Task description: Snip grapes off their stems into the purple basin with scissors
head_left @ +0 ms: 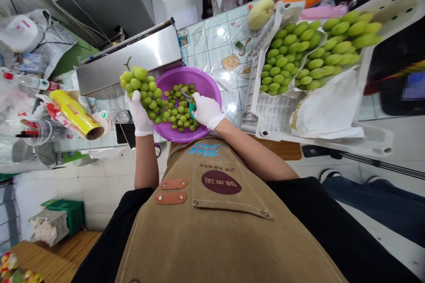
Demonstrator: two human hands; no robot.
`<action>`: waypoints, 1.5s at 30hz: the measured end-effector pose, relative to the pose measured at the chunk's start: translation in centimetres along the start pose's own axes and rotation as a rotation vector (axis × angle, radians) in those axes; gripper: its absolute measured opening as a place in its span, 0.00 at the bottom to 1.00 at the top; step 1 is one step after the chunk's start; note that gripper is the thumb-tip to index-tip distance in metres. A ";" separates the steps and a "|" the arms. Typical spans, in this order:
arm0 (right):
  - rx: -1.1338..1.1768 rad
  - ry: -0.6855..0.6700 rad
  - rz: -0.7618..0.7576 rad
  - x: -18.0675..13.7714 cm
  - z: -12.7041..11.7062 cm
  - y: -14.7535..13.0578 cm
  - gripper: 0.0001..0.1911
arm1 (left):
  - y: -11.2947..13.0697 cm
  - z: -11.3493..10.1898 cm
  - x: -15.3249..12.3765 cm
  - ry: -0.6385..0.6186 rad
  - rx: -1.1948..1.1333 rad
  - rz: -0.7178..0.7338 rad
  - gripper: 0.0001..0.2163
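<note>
My left hand (140, 117), in a white glove, is closed around a bunch of green grapes (141, 85) with its stem pointing up. The bunch hangs over the left rim of a purple basin (207, 80). Inside the basin lie many loose green grapes (181, 112). Also gloved in white, my right hand (207, 110) grips small scissors (192, 108) with teal handles. Their metal blades point up and left above the loose grapes, a little apart from the bunch. My right fingers partly hide the handles.
A white plastic crate (265, 110) at right holds several bunches of green grapes (282, 57). Behind the basin stands a steel box (133, 62). A yellow film roll (75, 112) and plastic bottles (36, 83) lie at left. Two pale yellow melons (261, 14) sit at the back.
</note>
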State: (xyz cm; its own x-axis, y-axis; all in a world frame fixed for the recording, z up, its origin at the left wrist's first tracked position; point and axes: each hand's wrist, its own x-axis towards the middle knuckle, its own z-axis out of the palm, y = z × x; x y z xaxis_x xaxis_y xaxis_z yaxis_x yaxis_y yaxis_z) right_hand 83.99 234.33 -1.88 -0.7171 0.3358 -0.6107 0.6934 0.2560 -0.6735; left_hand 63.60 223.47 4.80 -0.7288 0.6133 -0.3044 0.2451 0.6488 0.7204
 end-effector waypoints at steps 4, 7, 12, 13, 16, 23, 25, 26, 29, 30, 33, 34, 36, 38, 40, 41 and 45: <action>0.583 0.192 0.031 -1.6 -0.8 2.5 0.25 | -1.4 1.2 0.1 0.048 -0.107 -0.117 0.28; 1.080 0.253 -0.026 -3.2 -1.3 4.1 0.24 | -2.4 2.4 0.3 -0.036 -0.147 -0.184 0.30; 1.444 0.191 0.005 -4.9 -2.2 4.7 0.26 | -2.9 3.7 0.8 -0.141 -0.016 -0.208 0.36; 1.485 0.176 0.002 -5.0 -2.3 4.6 0.26 | -2.9 3.8 0.8 -0.171 0.041 -0.206 0.37; 1.601 0.079 -0.024 -4.8 -2.0 4.6 0.26 | -2.5 3.9 0.9 -0.237 0.217 -0.200 0.40; 1.666 -0.057 -0.052 -4.4 -1.7 4.1 0.27 | 1.5 2.5 -0.5 -0.222 0.341 0.008 0.44; 1.614 -0.039 -0.062 -4.5 -1.8 3.7 0.28 | 3.4 2.5 -2.0 -0.333 0.160 0.102 0.38; 1.585 -0.011 -0.061 -4.6 -1.8 3.5 0.28 | 4.3 2.7 -2.9 -0.426 0.058 0.090 0.36; 1.470 0.172 -0.039 -5.0 -1.8 2.4 0.28 | 5.5 4.6 -5.3 -0.544 -0.104 0.012 0.31; 1.434 0.235 -0.039 -5.2 -1.7 2.0 0.29 | 5.5 5.5 -5.9 -0.502 -0.117 0.014 0.29; 1.392 0.291 -0.099 -6.0 -1.5 1.0 0.31 | 4.3 8.1 -6.8 -0.286 -0.123 0.042 0.26; 1.387 0.275 -0.125 -6.4 -1.5 0.9 0.31 | 3.8 8.7 -6.9 -0.241 -0.141 0.018 0.28; 1.331 0.258 -0.142 -7.2 -1.6 0.8 0.30 | 3.0 9.5 -6.8 -0.228 -0.214 -0.080 0.30; 1.189 0.272 -0.114 -8.2 -1.9 1.2 0.30 | 2.7 9.7 -6.5 -0.255 -0.299 -0.169 0.32; 0.989 0.308 -0.099 -9.0 -2.2 1.9 0.32 | 3.0 9.6 -6.1 -0.247 -0.388 -0.203 0.32; 0.883 0.334 -0.117 -9.3 -2.3 2.2 0.33 | 3.2 9.4 -5.8 -0.235 -0.446 -0.213 0.31; 0.469 0.434 -0.238 -9.7 -1.7 2.9 0.34 | 4.4 9.3 -5.3 -0.181 -0.685 -0.255 0.25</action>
State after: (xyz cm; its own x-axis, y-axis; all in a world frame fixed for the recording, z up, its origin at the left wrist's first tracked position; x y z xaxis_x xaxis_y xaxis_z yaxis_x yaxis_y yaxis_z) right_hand 93.05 233.36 2.82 -0.6851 0.6777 -0.2671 0.3462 -0.0196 -0.9379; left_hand 74.51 227.27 3.74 -0.5787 0.5841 -0.5691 -0.4129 0.3919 0.8221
